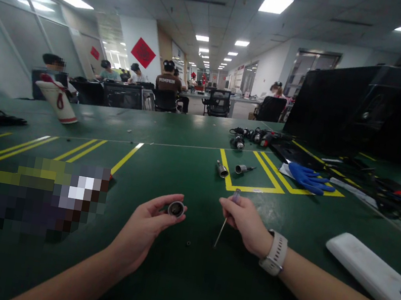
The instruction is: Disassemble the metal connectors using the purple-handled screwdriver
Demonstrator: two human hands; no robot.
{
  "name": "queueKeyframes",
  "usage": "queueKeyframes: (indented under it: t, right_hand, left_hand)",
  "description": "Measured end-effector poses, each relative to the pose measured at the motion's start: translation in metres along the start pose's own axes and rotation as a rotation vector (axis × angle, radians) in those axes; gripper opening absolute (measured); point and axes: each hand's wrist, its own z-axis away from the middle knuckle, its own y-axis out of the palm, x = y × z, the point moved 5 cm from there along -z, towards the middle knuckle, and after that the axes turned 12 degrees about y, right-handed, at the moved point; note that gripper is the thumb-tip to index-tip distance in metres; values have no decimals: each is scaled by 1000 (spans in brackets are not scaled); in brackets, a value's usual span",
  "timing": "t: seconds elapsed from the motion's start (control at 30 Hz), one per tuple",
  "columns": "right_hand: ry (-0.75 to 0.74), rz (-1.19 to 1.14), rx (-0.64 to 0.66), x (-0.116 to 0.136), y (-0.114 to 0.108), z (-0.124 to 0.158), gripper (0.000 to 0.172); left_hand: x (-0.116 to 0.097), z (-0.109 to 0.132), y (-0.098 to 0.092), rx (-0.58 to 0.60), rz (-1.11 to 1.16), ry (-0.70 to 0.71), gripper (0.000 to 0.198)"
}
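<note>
My left hand is closed round a small round metal part, pinched between thumb and fingers with its dark opening facing me. My right hand, with a pale watch on the wrist, grips a thin screwdriver by its handle, the shaft pointing down at the green table. A tiny dark ring or screw lies on the mat between the two hands. Further back, two small metal cylinders lie at the yellow-taped square.
A blue glove lies right of the yellow square; a white flat case sits at the near right. Black lens parts and black monitors stand behind. A white bag is at the far left. People sit at distant desks.
</note>
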Motion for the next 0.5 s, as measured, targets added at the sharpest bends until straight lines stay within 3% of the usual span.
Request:
queueKeyframes:
  t: [0.17, 0.3, 0.5]
  right_hand:
    - [54, -188, 107, 0, 7, 0, 32]
    - [-111, -309, 151, 14, 18, 19, 25]
    - [-520, 272, 74, 28, 31, 48, 21]
  left_hand:
    - [2, 2, 1, 36, -16, 10, 43]
    - [3, 4, 2, 70, -84, 31, 44]
    - [3, 7, 5, 107, -96, 75, 38]
